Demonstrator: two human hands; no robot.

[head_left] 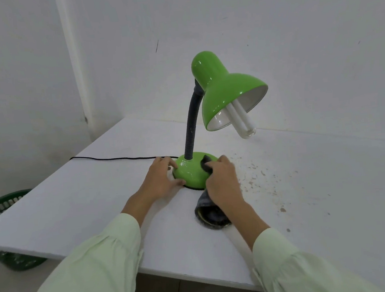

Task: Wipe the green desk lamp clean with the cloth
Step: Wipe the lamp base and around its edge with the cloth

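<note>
The green desk lamp (219,90) stands upright on the white table (75,202), with a black flexible neck, a round green base (190,172) and a white bulb under its shade. My left hand (159,181) grips the left rim of the base, thumb at the front and fingers behind. My right hand (221,180) holds a dark grey cloth (206,164) pressed on the right side of the base. The rest of the cloth trails under my wrist onto the table.
A black power cord (108,158) runs from the base leftward over the table's edge. A green mesh basket (1,206) stands on the floor at the left. Brown specks stain the table to the right of the lamp. White walls close the corner behind.
</note>
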